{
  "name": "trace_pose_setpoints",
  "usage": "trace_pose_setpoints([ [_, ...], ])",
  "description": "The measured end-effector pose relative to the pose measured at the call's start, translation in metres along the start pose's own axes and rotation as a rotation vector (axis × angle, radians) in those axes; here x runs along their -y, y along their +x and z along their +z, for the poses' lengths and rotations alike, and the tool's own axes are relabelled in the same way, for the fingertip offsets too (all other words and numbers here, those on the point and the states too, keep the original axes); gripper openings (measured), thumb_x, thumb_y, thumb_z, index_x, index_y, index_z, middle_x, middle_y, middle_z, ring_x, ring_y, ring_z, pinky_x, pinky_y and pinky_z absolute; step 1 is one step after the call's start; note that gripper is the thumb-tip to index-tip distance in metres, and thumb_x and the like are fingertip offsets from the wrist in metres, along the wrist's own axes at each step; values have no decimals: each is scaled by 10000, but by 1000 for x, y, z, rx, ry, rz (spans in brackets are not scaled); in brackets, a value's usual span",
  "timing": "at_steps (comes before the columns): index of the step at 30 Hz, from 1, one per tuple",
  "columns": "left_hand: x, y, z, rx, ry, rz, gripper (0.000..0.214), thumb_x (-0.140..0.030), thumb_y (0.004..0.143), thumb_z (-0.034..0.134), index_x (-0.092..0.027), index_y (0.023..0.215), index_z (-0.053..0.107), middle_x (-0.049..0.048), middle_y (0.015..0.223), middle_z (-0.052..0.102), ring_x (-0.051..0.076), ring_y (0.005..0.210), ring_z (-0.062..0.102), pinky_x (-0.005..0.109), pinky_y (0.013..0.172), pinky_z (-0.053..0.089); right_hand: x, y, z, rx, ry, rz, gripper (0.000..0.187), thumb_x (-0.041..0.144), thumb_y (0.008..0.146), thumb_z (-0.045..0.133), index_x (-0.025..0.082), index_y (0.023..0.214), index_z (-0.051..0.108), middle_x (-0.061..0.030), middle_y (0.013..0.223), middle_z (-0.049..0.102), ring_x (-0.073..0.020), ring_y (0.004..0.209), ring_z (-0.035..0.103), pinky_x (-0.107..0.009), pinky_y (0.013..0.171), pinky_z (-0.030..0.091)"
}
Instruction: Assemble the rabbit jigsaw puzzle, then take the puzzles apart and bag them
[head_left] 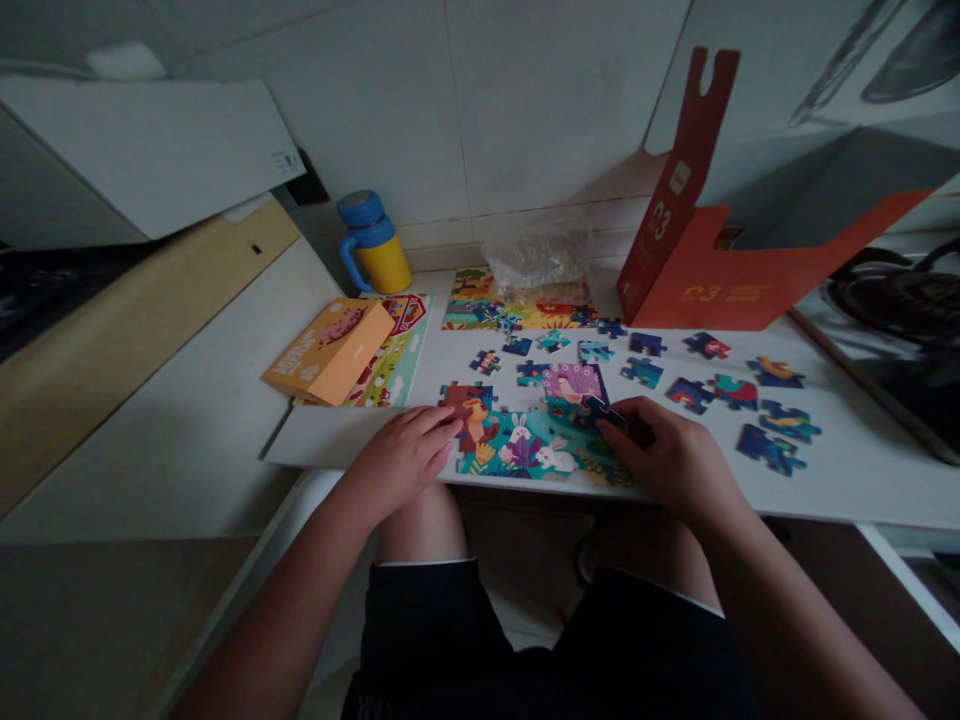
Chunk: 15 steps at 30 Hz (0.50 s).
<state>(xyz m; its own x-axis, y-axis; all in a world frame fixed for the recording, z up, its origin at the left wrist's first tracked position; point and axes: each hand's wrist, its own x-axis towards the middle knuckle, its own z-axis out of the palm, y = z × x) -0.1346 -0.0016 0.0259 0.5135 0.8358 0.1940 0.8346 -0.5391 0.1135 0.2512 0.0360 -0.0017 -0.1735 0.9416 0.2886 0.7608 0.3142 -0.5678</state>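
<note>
- My right grip (pixel 667 455) is closing narrowly, thumb against fingers, and is holding a dark puzzle piece (pixel 597 412) over the right part of the puzzle, just below the purple peacock section (pixel 572 383); whether the piece is touching the puzzle I cannot tell.
- My left grip (pixel 405 455) is lying loosely spread, palm down, with nothing showing in it; its fingertips are touching the left edge of the puzzle, beside the brown animal (pixel 475 424).
- The partly joined puzzle (pixel 536 455) is lying near the front edge of the white desk (pixel 832 490), between my two grips, and is showing two white rabbits along its lower part.
- Loose puzzle pieces (pixel 735 391) are lying scattered to the right of the puzzle, while others are forming a rough row behind it.
- Behind that row, a clear plastic bag (pixel 536 250) is resting on a colourful animal picture (pixel 469 310).
- To the left, a small orange box (pixel 315 352) is sitting partly over a farm picture (pixel 412 355), and a blue and yellow mug (pixel 382 250) is standing upright behind them near the wall.
- At the back right, a large red box (pixel 720 290) is standing open, its tall notched flap pointing upward.
- Farther left, a white box (pixel 172 150) is resting above the level of the desk.
</note>
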Motion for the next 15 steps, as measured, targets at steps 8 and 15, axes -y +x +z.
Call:
trace_pose_setpoints([
  [8, -10, 1, 3, -12, -6, -58, 364, -219, 1064, 548, -196, 1385, 716, 130, 1491, 670, 305, 1337, 648, 536, 1163, 547, -2, 0, -2, 10, 66, 86, 352, 556, 975, 667, 226, 1072, 739, -14, 739, 697, -172, 601, 605, -296, 575, 436],
  [15, -34, 3, 9, -145, -58, -141, 334, -197, 1043, 553, -188, 1337, 709, 143, 1432, 687, 318, 1316, 642, 564, 1162, 527, -7, 1, -6, 56, 209, 112, 376, 566, 1015, 618, 215, 1122, 700, -28, 812, 727, -182, 668, 643, -296, 605, 465],
])
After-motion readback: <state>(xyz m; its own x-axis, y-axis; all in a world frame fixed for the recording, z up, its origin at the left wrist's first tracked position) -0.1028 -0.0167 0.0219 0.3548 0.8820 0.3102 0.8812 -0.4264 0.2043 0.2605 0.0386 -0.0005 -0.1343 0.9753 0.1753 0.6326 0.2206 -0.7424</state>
